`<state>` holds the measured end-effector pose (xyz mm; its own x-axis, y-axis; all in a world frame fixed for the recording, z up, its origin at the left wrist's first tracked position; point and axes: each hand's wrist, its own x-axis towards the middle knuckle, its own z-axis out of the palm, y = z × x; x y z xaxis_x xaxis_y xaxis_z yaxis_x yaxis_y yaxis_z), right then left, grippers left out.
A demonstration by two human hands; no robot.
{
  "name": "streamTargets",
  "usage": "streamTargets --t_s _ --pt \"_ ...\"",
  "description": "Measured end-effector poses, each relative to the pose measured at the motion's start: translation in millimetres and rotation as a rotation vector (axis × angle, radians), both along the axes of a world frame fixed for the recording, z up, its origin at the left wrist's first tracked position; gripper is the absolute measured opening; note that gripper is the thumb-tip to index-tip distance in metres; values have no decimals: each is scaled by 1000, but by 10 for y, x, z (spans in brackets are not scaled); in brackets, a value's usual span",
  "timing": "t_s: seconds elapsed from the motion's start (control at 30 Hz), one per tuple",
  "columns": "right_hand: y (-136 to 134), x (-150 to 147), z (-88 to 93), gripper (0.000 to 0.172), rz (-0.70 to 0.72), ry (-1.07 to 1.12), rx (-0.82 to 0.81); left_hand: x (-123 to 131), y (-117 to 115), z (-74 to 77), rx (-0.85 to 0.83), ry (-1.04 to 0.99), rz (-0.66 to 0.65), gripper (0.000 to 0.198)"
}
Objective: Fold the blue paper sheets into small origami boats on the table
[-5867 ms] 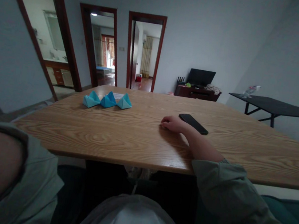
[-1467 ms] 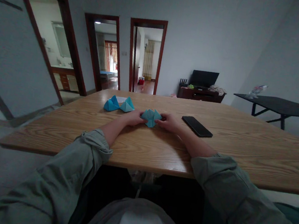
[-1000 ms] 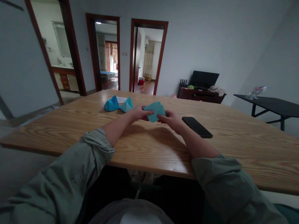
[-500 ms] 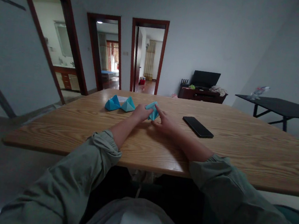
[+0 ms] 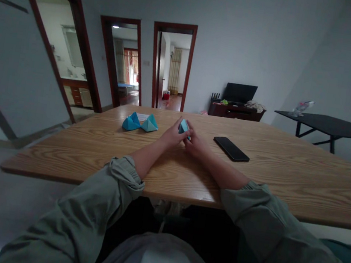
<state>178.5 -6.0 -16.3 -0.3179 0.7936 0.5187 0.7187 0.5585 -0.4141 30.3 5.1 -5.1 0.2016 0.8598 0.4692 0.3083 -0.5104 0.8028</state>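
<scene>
Left hand [image 5: 172,133] and right hand [image 5: 195,145] press together, pinching a small folded blue paper [image 5: 183,127] at table centre, near two blue origami pyramids [image 5: 140,122] on the wooden table [image 5: 61,162]; overly firm pressure could crush its creases, a slip drop it.

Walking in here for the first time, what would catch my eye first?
The bright blue paper stands out: a small origami piece held between the left hand and right hand, above a wooden table. Two more blue origami pieces sit to the hands' left, and a black smartphone lies to their right.
</scene>
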Motion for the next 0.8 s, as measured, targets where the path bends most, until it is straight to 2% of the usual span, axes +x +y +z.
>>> streamTargets --t_s 0.1,0.23,0.4,0.5,0.63,0.8 --pt "-7 9 12 67 16 35 25 -24 1 -31 87 20 -67 79" --pt "-21 15 33 61 -34 40 8 -40 20 -47 107 50 -80 71" --pt "-24 5 43 54 -100 44 31 -64 29 -27 175 152 56 66" --pt "2 -3 16 52 -89 80 38 -106 33 -13 207 223 144 64" --pt "101 24 -26 50 50 294 -109 -183 85 2 64 193 130 55" --pt "185 139 -2 44 213 537 -383 -303 183 -2 -161 -85 -45 46"
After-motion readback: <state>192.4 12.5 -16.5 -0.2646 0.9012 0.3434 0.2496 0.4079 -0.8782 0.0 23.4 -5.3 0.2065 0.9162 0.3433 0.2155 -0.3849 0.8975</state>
